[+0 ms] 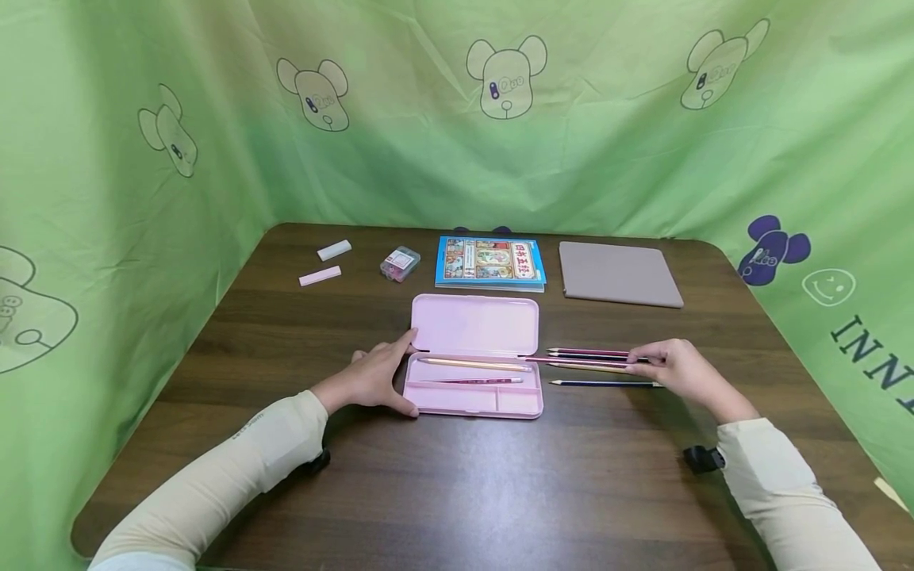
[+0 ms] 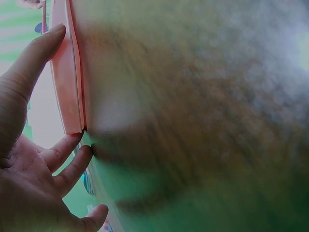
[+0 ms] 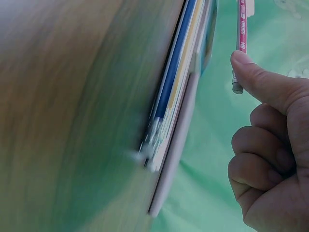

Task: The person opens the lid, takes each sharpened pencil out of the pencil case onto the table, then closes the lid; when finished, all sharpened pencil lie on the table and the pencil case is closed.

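An open pink pencil case (image 1: 448, 403) lies on the table, lid folded back. My left hand (image 1: 371, 376) is at its left end, thumb by the front corner and fingers by the hinge. In the left wrist view the thumb rests along the case's side (image 2: 66, 82). Inside the long compartment lie a gold pencil (image 1: 471, 364) and a red patterned pencil (image 1: 493, 381). My right hand (image 1: 681, 373) pinches a red pencil (image 3: 243, 34) near its end between thumb and index finger, other fingers curled. The held pencil's tip overlaps the case's right edge in the head view.
Right of the case, several pencils lie side by side, including a dark blue pencil (image 1: 600, 384). Behind stand a blue picture book (image 1: 489, 263), a grey-mauve notebook (image 1: 620, 274), a small clear box (image 1: 400, 264), a white block (image 1: 334, 251) and a pink strip (image 1: 320, 276).
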`<state>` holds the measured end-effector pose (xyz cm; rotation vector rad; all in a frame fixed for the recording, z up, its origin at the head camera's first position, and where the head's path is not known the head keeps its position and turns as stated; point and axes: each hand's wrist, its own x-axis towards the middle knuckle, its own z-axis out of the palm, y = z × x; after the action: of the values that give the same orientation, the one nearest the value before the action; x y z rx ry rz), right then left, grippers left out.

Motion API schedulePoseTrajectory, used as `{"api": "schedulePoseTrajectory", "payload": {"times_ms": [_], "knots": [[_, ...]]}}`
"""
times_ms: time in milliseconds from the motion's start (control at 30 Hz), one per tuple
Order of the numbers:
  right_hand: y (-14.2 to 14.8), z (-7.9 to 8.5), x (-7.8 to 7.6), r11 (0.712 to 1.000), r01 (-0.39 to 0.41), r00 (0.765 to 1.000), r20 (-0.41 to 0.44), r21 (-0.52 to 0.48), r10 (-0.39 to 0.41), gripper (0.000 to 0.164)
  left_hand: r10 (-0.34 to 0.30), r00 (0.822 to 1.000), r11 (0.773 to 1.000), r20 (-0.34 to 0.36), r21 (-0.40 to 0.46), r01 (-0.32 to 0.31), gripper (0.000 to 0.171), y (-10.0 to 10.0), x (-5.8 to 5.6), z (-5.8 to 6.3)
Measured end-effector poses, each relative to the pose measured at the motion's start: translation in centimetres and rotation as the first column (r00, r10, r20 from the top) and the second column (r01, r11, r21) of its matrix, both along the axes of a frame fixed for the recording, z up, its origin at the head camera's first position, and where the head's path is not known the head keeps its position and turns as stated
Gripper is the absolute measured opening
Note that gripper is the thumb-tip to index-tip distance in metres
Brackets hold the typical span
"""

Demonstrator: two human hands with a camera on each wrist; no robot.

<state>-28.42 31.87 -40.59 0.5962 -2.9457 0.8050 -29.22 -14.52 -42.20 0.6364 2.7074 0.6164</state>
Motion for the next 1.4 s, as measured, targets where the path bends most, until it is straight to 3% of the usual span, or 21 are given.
{"api": "schedulePoseTrajectory", "payload": {"times_ms": [367,567,800,1067,1400], "knots": [[3.1,-0.3,0.3,0.997,0.076,0.996,0.054,0.019,-0.077,0.008,-0.001,1.0,1.0,0.005,0.002,0.001,0.125,0.0,0.0,0.1],[4.0,-1.0,0.3,0.998,0.061,0.997,0.038,0.023,-0.062,0.004,0.001,1.0,1.0,0.009,0.002,-0.001,0.125,0.0,0.0,0.0],[4.2,-1.2,0.1,0.998,0.043,0.997,0.068,0.046,-0.046,0.006,0.003,1.0,1.0,0.008,0.003,-0.004,0.125,0.1,0.0,0.1],[4.2,-0.9,-0.4,0.993,0.089,0.986,0.133,0.083,-0.1,0.017,0.001,1.0,1.0,0.013,0.004,-0.001,0.124,0.1,-0.1,0.1],[3.2,-0.8,-0.4,0.995,0.083,0.988,0.129,0.055,-0.089,0.02,0.006,1.0,1.0,0.014,-0.009,-0.006,0.125,-0.1,-0.2,-0.1]]}}
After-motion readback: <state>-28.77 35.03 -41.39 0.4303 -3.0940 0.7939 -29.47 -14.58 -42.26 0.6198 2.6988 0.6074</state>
